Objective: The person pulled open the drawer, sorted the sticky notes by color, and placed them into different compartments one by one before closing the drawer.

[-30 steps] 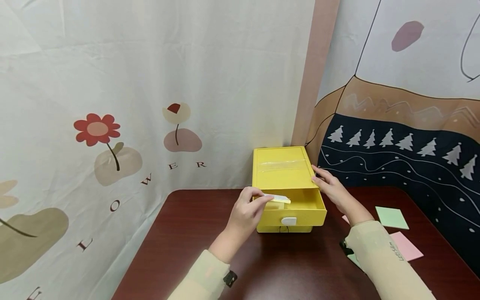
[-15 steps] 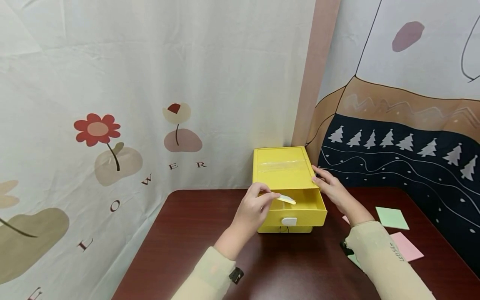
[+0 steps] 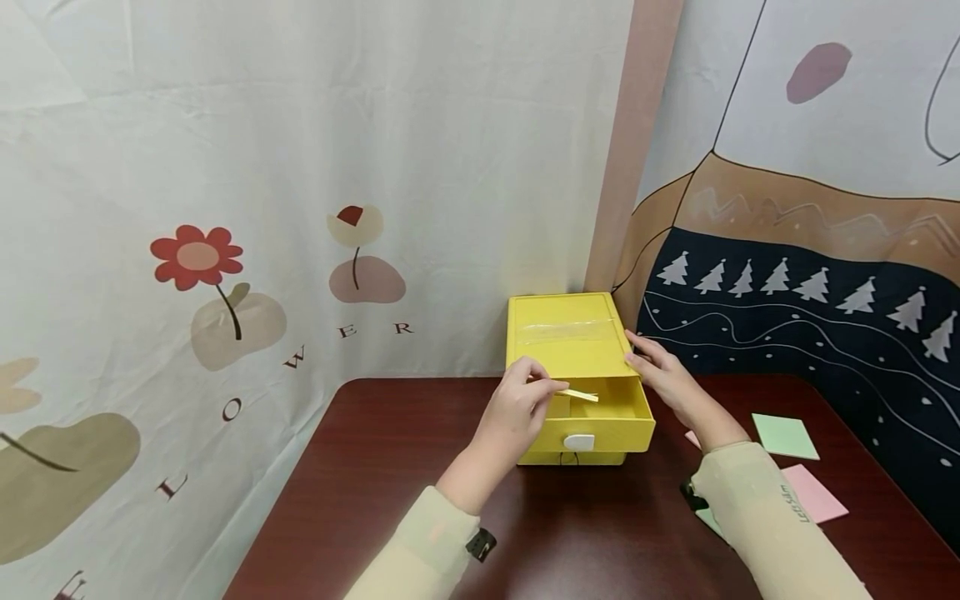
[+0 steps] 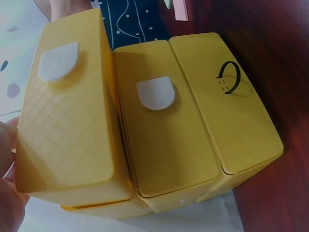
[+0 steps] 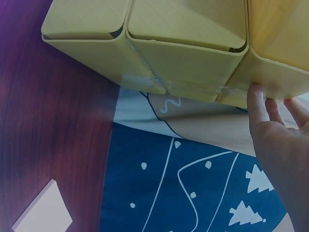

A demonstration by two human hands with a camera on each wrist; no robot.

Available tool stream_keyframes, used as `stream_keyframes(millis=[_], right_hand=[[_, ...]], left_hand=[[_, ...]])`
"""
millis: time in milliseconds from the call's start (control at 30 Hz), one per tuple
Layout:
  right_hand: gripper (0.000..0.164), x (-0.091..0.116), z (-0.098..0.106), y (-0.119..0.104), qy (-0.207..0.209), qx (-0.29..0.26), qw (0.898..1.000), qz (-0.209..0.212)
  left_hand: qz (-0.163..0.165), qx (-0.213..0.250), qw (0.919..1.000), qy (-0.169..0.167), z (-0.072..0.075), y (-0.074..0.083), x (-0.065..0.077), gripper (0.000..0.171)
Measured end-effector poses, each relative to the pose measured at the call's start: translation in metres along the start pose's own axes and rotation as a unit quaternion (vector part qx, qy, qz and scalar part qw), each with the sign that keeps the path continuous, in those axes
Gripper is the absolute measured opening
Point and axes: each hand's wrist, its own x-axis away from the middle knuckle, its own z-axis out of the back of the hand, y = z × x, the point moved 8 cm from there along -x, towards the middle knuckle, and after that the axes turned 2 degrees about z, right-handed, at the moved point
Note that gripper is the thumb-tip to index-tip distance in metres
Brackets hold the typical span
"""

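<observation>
My left hand (image 3: 517, 408) pinches a thin, pale yellow sticky-note pad (image 3: 582, 396) between thumb and fingers, over the pulled-out top drawer (image 3: 615, 435) of a yellow drawer box (image 3: 566, 310). The pad is seen nearly edge-on, and its near end is hidden by the fingers. A paler yellow patch shows inside the drawer, beside the hand. With its fingertips, my right hand (image 3: 671, 382) touches the box's right side near the top; in the right wrist view its fingers (image 5: 257, 104) are fairly straight. The left wrist view shows white tabs (image 4: 155, 93) on the upper two drawer fronts.
Right of the box lie a green sticky-note pad (image 3: 785, 436) and a pink one (image 3: 816, 493); other pads are partly hidden under the right arm. A black loop (image 4: 235, 77) hangs on the lowest drawer. Printed cloth (image 3: 450, 167) stands behind the dark red table (image 3: 375, 483).
My left hand has moved right and slightly away over the drawer, carrying the pad, which now shows more of its edge. The right hand stays on the box's side.
</observation>
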Motion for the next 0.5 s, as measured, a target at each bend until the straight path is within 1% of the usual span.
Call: stream_keyframes(millis=[67, 267, 500], right_hand=[[0.065, -0.002, 0.001, 0.004, 0.001, 0.004, 1.000, 0.003], [0.065, -0.003, 0.001, 0.004, 0.002, 0.002, 1.000, 0.012], [0.065, -0.003, 0.001, 0.004, 0.000, 0.002, 1.000, 0.012]], left_hand=[[0.002, -0.001, 1.0000, -0.006, -0.002, 0.000, -0.002, 0.017], [0.016, -0.002, 0.9994, -0.031, -0.006, 0.000, -0.007, 0.017], [0.027, -0.023, 0.9970, -0.069, -0.014, 0.000, -0.008, 0.017]])
